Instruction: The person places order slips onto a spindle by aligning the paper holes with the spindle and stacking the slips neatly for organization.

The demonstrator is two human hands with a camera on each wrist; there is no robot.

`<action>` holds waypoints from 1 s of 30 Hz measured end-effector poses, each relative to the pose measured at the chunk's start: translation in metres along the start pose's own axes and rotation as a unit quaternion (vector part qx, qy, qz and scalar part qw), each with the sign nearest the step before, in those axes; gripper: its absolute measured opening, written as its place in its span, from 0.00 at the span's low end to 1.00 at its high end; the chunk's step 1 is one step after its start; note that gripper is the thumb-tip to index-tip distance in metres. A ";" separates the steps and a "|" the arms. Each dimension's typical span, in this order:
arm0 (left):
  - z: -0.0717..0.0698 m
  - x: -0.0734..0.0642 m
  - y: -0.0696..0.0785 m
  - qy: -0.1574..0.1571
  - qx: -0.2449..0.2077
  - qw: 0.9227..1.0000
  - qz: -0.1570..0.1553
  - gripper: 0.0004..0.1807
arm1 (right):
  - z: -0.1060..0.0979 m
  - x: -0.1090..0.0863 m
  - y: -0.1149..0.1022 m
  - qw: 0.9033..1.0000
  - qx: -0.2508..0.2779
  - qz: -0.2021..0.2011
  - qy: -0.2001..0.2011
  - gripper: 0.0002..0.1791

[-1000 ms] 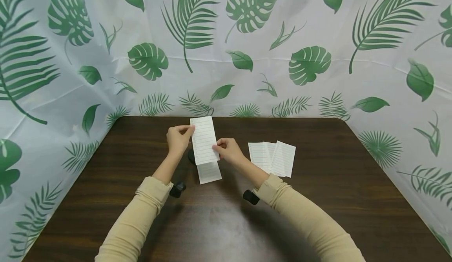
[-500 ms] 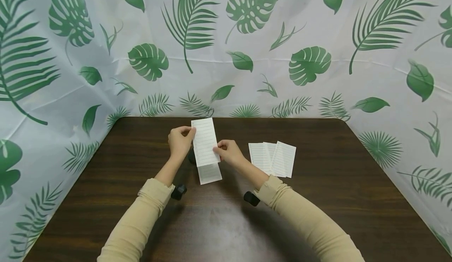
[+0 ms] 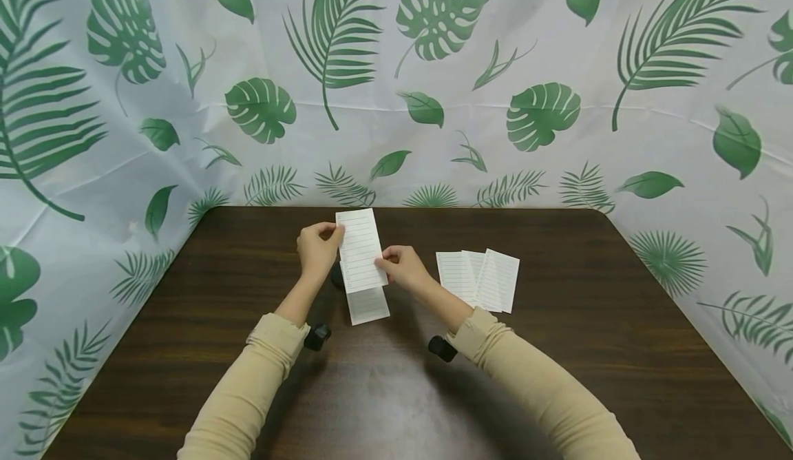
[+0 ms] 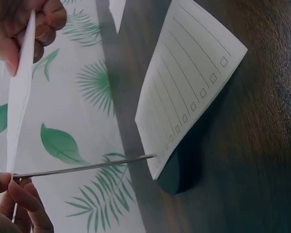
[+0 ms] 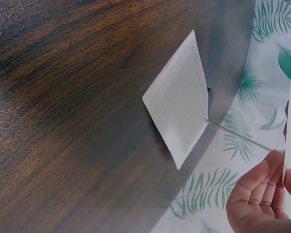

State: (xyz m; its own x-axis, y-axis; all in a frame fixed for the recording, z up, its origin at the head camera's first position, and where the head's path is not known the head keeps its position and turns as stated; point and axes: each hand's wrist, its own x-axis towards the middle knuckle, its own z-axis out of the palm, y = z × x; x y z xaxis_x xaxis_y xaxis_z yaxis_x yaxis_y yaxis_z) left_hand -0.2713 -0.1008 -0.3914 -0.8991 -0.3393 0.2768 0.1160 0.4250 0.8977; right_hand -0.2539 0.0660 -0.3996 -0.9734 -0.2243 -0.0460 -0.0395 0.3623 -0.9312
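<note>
Both hands hold up a white lined checklist sheet in the head view. My left hand pinches its left edge near the top; my right hand pinches its lower right edge. Beneath it stands a paper spike with a black round base and a thin metal rod. A lower checklist sheet is pierced by the rod near one end and lies over the base. In the left wrist view the rod's upper end overlaps the held sheet, right by my left fingertips.
Several lined sheets lie fanned out and overlapping on the dark wooden table, right of my right hand. Behind the table's far edge hangs a white curtain printed with green leaves. A black wrist camera sits below each hand.
My left hand has shifted slightly right and down, and the held sheet has come down a little with it. The right hand has barely moved; the lower sheet stays in place.
</note>
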 end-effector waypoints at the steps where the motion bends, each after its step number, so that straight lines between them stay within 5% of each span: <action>1: 0.000 0.000 0.000 -0.006 -0.016 1.000 -0.011 0.12 | 0.000 0.001 0.000 1.000 0.000 0.007 -0.003 0.08; 5: -0.002 0.002 0.000 -0.044 -0.077 0.993 -0.076 0.13 | -0.002 0.004 0.001 0.999 0.002 0.037 -0.020 0.09; 8: -0.004 0.005 0.000 -0.061 -0.081 0.989 -0.103 0.14 | -0.004 0.006 0.003 0.998 -0.002 0.055 -0.031 0.09; 20: -0.003 0.012 -0.006 -0.071 -0.073 0.989 -0.106 0.14 | -0.008 0.012 0.000 0.995 -0.004 0.089 -0.052 0.10; 30: -0.001 0.009 -0.022 -0.112 -0.065 0.980 -0.149 0.16 | -0.004 0.013 0.013 0.993 0.008 0.095 -0.069 0.09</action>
State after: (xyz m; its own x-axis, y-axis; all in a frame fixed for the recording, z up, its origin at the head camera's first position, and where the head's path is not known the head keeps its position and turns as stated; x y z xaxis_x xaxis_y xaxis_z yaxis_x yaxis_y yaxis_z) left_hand -0.2811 -0.1135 -0.4082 -0.9698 -0.2325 -0.0741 -0.1266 0.2202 0.9672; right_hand -0.2674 0.0710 -0.4106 -0.9223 -0.2762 -0.2704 0.1473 0.3956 -0.9065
